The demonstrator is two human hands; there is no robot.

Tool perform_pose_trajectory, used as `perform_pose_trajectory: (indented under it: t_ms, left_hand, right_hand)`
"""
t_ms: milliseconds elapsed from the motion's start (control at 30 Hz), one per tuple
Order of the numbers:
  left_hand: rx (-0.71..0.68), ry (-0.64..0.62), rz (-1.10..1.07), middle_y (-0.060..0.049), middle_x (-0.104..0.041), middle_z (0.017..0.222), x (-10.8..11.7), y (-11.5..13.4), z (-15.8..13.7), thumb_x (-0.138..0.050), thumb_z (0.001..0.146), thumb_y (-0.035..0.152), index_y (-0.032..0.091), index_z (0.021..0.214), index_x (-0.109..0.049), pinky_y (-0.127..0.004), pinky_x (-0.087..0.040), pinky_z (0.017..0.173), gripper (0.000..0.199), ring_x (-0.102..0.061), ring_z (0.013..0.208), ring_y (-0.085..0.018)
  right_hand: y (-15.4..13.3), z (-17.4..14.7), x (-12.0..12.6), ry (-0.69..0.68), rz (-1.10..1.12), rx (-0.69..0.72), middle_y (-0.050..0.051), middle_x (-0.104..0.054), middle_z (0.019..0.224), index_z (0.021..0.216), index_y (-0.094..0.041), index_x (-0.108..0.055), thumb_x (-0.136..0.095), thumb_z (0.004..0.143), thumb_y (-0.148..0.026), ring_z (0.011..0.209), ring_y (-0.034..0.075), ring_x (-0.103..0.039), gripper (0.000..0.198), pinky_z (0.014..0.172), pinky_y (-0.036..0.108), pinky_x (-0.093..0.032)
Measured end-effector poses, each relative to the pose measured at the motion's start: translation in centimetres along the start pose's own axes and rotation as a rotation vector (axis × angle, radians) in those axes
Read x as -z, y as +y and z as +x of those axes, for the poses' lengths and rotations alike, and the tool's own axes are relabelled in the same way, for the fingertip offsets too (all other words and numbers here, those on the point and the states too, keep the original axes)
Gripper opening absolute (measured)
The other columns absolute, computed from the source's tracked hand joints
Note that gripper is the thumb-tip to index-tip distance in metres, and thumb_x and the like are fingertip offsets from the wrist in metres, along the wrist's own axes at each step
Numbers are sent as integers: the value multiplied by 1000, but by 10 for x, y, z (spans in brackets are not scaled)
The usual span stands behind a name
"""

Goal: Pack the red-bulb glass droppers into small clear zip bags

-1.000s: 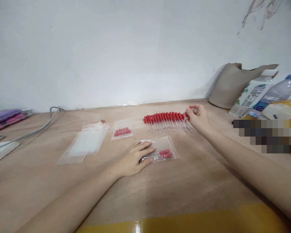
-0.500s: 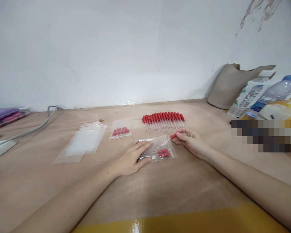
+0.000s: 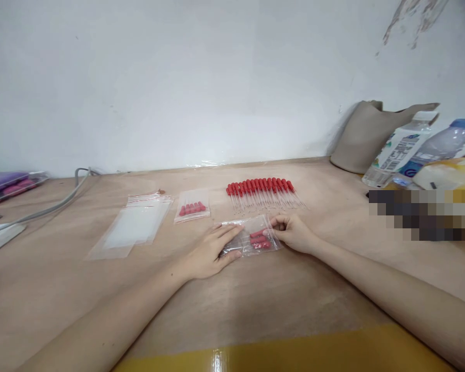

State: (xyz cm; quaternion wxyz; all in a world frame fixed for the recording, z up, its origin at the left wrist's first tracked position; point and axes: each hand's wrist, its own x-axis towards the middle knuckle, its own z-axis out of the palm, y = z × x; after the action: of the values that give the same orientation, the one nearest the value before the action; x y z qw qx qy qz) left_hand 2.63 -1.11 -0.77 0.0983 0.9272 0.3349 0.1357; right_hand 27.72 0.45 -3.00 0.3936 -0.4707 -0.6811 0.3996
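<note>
My left hand [image 3: 211, 250] lies flat with fingers stretched, pressing a clear zip bag [image 3: 246, 250] onto the table. Inside the bag, toward its right-hand mouth, are several red dropper bulbs [image 3: 260, 244]; their thin stems run left and partly hide under my hand. At the mouth, my right hand [image 3: 290, 232] is closed, its fingertips on the end of a red-bulbed dropper [image 3: 257, 234] that lies in the bag. Just behind, a row of red-bulbed droppers [image 3: 259, 185] with thin clear stems rests on the table.
Left of the row lies a filled zip bag [image 3: 192, 201] of red-bulbed droppers. Further left are stacked flat zip bags [image 3: 134, 222] and a grey cable [image 3: 67, 199]. At right stand a grey container [image 3: 356, 137], a white-capped bottle [image 3: 397, 147] and a blue-capped bottle [image 3: 445, 144].
My right hand has moved left and slightly down, carrying the dropper from outside the mouth into the bag. My left hand stays in place on the bag.
</note>
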Motion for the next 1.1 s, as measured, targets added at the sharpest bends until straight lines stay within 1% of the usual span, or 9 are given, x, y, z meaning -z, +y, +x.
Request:
perform_pose_trajectory:
  t_ms: [100,200,367,433,500,667,800,967,1100]
  left_hand:
    - [30,-32,15,-10,-36,140,0,-1,0,-40,91,44,16,138,-30,-44,-26,108,55,-33,129,-24]
    - [41,-54,32,-10,-33,142,-1,-1,0,-38,91,46,16,137,-34,-45,-24,108,55,-30,131,-25]
    - [21,-49,37,-11,-32,142,-3,-2,0,-36,93,45,16,136,-35,-43,-23,109,53,-30,131,-23]
    - [17,-45,43,-11,-32,142,-3,-3,0,-35,93,45,16,136,-35,-44,-22,109,52,-30,132,-22]
    - [16,-47,44,-11,-32,142,-3,-3,0,-36,93,45,17,136,-35,-45,-21,109,52,-29,132,-23]
    - [24,-59,32,-10,-31,143,-1,-1,-1,-36,93,46,18,137,-33,-45,-21,109,52,-28,132,-23]
    - [33,-70,30,-10,-30,143,0,0,-1,-35,93,46,18,138,-32,-45,-19,110,53,-27,133,-23]
    - [27,-60,19,-10,-31,143,-1,0,-1,-37,93,45,17,137,-33,-44,-21,110,53,-28,132,-23]
    - [20,-69,25,-11,-30,143,-1,-1,-1,-35,93,45,17,138,-32,-44,-20,110,53,-28,132,-23]
  right_hand:
    - [-3,0,2,-67,-62,145,4,-59,77,65,-16,-65,-59,72,-39,70,14,-53,24,66,29,-44]
    - [-3,2,11,-42,-137,114,3,-61,71,72,-17,-65,-55,73,-40,64,13,-53,25,62,28,-43]
    - [9,31,33,345,-384,34,2,-62,65,75,-16,-65,-57,70,-33,55,12,-50,20,55,25,-40]
    - [12,50,41,458,-444,19,3,-63,67,75,-16,-64,-56,69,-31,56,12,-52,18,56,25,-40]
    - [11,69,46,514,-518,-48,4,-64,69,74,-17,-64,-55,70,-33,59,14,-54,18,57,26,-41]
    - [-4,96,42,445,-729,-247,9,-65,71,64,-17,-64,-57,68,-35,71,20,-59,20,62,29,-42]
    - [-8,103,38,431,-700,-357,12,-64,71,69,-15,-64,-57,67,-30,71,21,-60,17,61,29,-42]
    - [-7,109,37,427,-652,-396,14,-64,73,73,-14,-63,-58,66,-27,71,23,-61,16,59,30,-42]
    - [-17,106,38,419,-619,-360,12,-63,70,65,-15,-60,-54,70,-28,70,22,-60,16,61,30,-41]
